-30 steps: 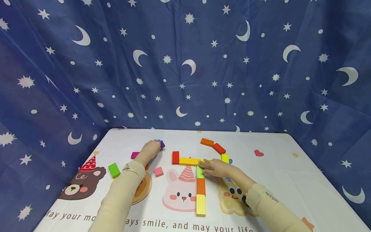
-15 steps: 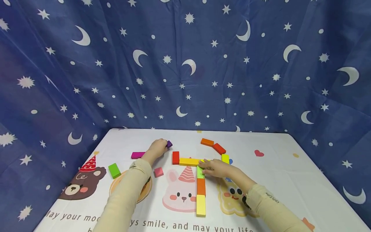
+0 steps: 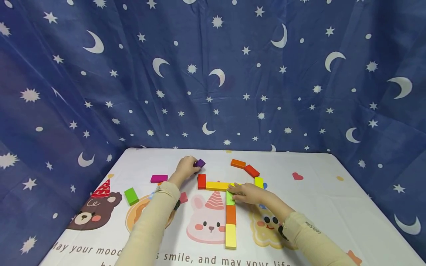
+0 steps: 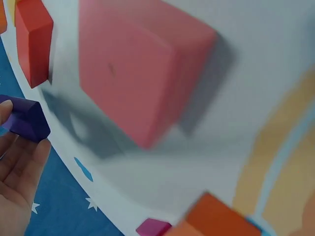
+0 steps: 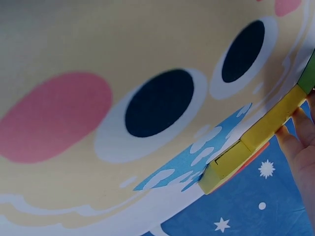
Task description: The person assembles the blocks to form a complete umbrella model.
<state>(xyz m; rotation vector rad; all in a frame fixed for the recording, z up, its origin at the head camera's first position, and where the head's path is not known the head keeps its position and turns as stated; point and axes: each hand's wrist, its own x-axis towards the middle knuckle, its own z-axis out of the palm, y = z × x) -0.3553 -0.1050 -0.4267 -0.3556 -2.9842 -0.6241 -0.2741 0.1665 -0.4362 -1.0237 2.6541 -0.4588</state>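
Note:
In my left hand (image 3: 185, 168) a purple block (image 3: 200, 163) is pinched between thumb and fingers; the left wrist view shows it raised, with its shadow on the cloth. Just right of and nearer than it stands a red block (image 3: 202, 181), at the end of a row with a yellow block (image 3: 216, 186). My right hand (image 3: 249, 193) rests its extended fingers on that row's right part, partly hiding it. Below the fingers, a light green block (image 3: 230, 198), an orange block (image 3: 231, 214) and a pale yellow block (image 3: 230, 236) form a line toward me.
Beyond the right hand, a yellow block (image 3: 259, 182), a red block (image 3: 252, 170) and an orange block (image 3: 238, 163) curve round. Loose at left lie a magenta block (image 3: 159, 178), a green block (image 3: 131, 196) and a pink block (image 3: 183, 197). A starry curtain (image 3: 213, 74) hangs behind.
My left hand has moved right with the purple block, closer to the red block at the row's left end. The right hand has stayed in place.

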